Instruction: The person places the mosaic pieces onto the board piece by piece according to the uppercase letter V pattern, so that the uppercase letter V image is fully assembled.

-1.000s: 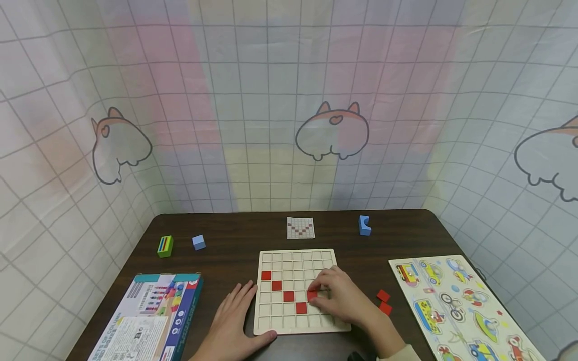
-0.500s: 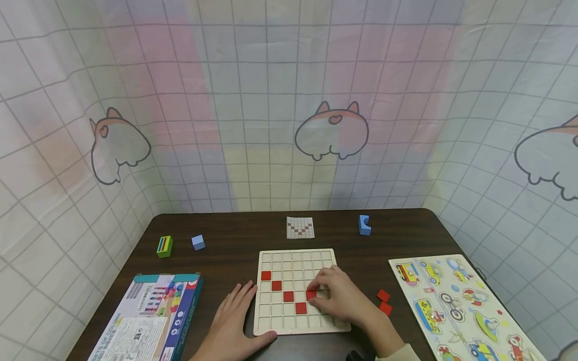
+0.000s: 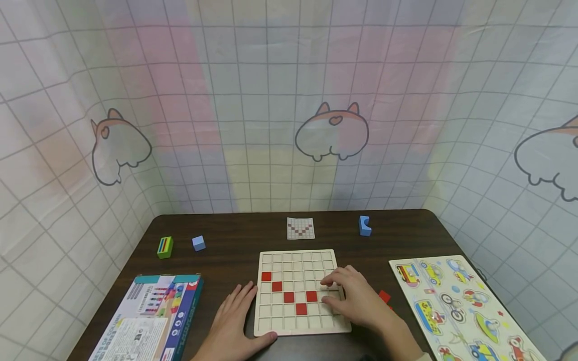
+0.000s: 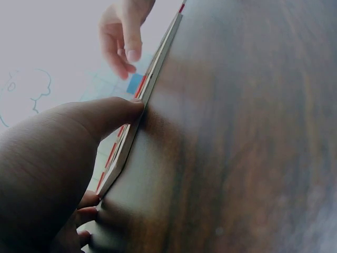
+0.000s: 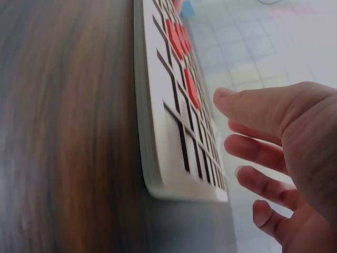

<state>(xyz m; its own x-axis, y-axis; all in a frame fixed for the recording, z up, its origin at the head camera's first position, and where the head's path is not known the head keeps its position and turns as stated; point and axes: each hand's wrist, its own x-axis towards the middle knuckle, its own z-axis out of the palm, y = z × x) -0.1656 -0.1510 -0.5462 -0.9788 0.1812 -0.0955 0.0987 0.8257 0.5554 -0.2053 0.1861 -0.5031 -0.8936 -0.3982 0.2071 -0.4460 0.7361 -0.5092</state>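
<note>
A cream grid board (image 3: 325, 326) lies on the dark table, with several red square tiles set in its cells. They form a diagonal falling from the left, and the last red tile (image 3: 311, 296) sits one cell up to the right. My left hand (image 3: 235, 323) rests at the board's lower left corner, fingers straight along the left side and thumb (image 4: 124, 108) on the near edge. Over the board's right part hovers my right hand (image 3: 354, 296), thumb and fingers apart with nothing between them. Loose red tiles (image 3: 384, 296) lie beyond it, partly hidden by the wrist.
A patterned card (image 3: 300, 228) lies behind the board. Blue blocks (image 3: 198, 243) and a green striped block (image 3: 164, 247) stand toward the back. At left lies a printed box (image 3: 149, 316), at right a vehicle picture board (image 3: 456, 301). Cloth walls (image 3: 266, 180) enclose the table.
My right hand has let go of the red tile, which stays in its cell, and has moved right with fingers spread. The left hand has not moved.
</note>
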